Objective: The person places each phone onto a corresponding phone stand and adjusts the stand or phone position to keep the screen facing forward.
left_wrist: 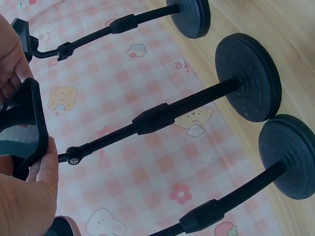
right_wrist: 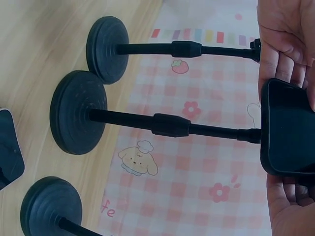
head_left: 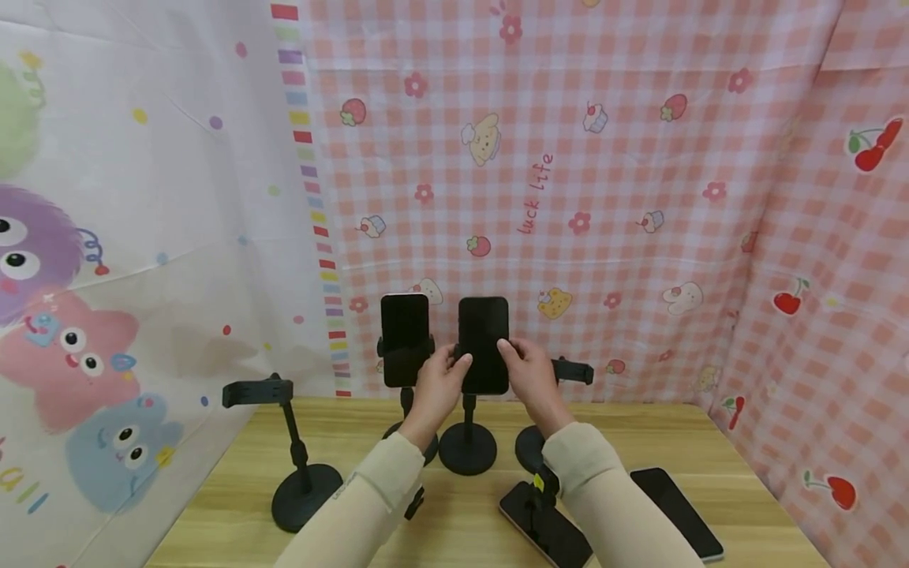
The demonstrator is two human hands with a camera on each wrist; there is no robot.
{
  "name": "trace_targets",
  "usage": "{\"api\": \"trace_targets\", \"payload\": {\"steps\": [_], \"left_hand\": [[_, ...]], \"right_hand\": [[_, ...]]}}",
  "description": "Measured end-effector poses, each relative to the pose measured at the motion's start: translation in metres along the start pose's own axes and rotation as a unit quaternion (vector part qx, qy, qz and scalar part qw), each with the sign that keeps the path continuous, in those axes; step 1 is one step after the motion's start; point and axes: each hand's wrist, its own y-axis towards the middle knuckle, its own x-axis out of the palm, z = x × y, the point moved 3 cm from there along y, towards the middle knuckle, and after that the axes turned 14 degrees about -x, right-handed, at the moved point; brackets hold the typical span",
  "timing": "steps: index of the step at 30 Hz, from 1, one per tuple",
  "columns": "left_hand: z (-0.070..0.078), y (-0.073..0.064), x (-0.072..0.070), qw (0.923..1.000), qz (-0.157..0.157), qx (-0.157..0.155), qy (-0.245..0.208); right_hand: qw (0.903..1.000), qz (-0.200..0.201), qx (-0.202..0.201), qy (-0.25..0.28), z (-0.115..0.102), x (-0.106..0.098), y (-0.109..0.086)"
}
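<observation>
Both hands hold a black phone (head_left: 484,331) upright at the top of the middle black stand (head_left: 467,450). My left hand (head_left: 436,390) grips its left edge, thumb on the front and fingers behind. On the opposite edge, my right hand (head_left: 536,383) has its thumb over the screen side. The wrist views show fingers of both hands under the phone (right_wrist: 290,130). The stand's clamp is hidden behind phone and hands, so its grip cannot be judged. Just left, another phone (head_left: 405,339) stands upright in a stand's holder.
A stand (head_left: 305,489) with a bare holder is at the left. Another bare holder (head_left: 574,371) shows behind my right hand. Two phones lie on the wooden table: one (head_left: 678,513) at the right, one (head_left: 561,536) near the right sleeve. Patterned cloth (head_left: 604,197) hangs behind.
</observation>
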Motion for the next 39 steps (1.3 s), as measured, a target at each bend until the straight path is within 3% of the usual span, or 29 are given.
{"api": "trace_targets", "payload": {"steps": [11,21,39], "left_hand": [[-0.003,-0.001,0.004,0.9997,-0.009,-0.009,-0.02],[-0.005,-0.005,0.004,0.9997,-0.006,0.009,-0.02],[-0.016,-0.011,0.002,0.9991,-0.024,0.012,-0.031]], "right_hand": [[0.9996,0.004,0.003,0.027,0.002,0.0,-0.006],[0.9993,0.011,-0.009,0.034,0.004,0.002,-0.009],[0.999,0.002,-0.007,0.044,0.007,0.002,-0.021]]}}
